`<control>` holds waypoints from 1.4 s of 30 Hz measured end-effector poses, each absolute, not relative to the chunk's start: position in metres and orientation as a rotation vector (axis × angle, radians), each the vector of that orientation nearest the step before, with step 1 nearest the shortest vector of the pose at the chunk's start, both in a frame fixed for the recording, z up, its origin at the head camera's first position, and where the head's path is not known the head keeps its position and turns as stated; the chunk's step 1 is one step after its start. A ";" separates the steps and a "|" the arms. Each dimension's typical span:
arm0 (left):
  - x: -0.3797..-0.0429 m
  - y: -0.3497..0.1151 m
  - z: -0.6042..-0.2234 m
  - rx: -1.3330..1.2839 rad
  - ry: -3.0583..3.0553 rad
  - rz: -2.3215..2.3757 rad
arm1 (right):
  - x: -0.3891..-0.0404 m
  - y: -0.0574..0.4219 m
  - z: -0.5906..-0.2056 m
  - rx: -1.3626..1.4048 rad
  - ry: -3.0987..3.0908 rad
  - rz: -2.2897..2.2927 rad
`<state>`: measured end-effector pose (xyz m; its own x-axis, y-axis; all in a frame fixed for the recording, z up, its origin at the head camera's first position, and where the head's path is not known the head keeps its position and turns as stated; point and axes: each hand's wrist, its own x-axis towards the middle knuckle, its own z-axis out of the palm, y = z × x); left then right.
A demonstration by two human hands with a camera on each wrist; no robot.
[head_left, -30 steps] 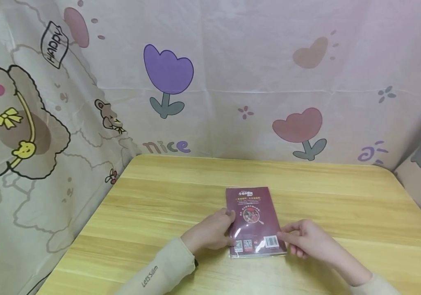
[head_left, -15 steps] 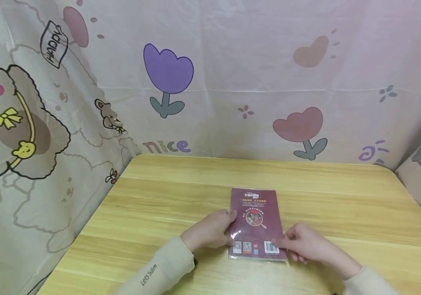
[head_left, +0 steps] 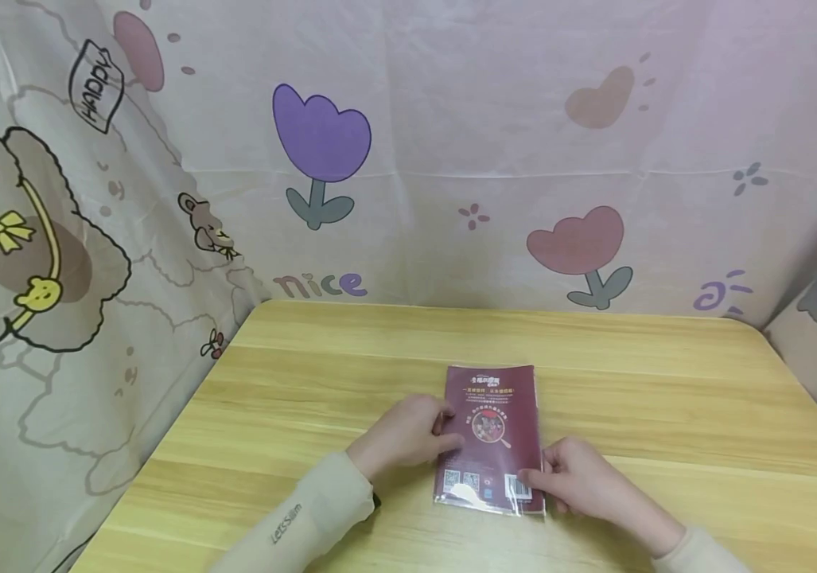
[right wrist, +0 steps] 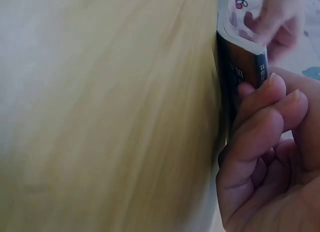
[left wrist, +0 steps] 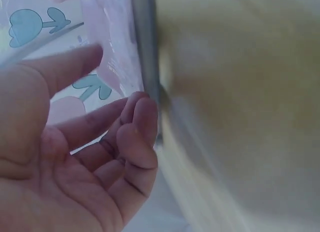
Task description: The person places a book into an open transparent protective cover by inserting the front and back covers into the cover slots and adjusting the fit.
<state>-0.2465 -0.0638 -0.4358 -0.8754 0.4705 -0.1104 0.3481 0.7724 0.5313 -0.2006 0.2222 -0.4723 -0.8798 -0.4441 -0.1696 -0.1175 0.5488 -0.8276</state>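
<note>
A dark maroon book [head_left: 481, 454] in a shiny clear cover lies on the wooden table in the head view, with a barcode and small square codes near its lower edge. My right hand [head_left: 580, 481] pinches its lower right corner, thumb on top and fingers beneath. That corner is lifted off the table in the right wrist view, where the book's edge [right wrist: 243, 42] shows bent. At the left edge is my left hand [head_left: 408, 434]. In the left wrist view its thumb [left wrist: 75, 67] stands apart over the cover, while the fingertips touch the book's side.
A wood-grain table [head_left: 336, 358] stretches around the book on all sides. Behind it hangs a printed cloth [head_left: 437, 103] with tulips and the word "nice". Another printed cloth [head_left: 165, 318] hangs along the left side.
The book shifted right, then slightly back left, and its lower right corner has risen. My left hand slid a little up the left edge. My right hand moved slightly left and nearer the front.
</note>
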 end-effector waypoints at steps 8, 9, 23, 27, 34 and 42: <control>-0.259 -0.035 -0.423 0.550 2.805 0.849 | -0.194 0.213 -0.469 -0.458 2.559 -1.184; -0.261 -0.031 -0.421 0.538 2.808 0.861 | -0.193 0.211 -0.469 -0.452 2.571 -1.181; -0.282 0.013 -0.412 0.492 2.932 0.605 | -0.187 0.193 -0.462 -0.426 2.856 -0.960; -0.286 0.020 -0.411 0.470 2.926 0.617 | -0.184 0.189 -0.461 -0.422 2.919 -0.891; -0.291 0.031 -0.409 0.436 2.933 0.550 | -0.180 0.182 -0.459 -0.408 2.976 -0.818; -0.289 0.034 -0.406 0.396 2.904 0.600 | -0.176 0.179 -0.458 -0.428 3.021 -0.770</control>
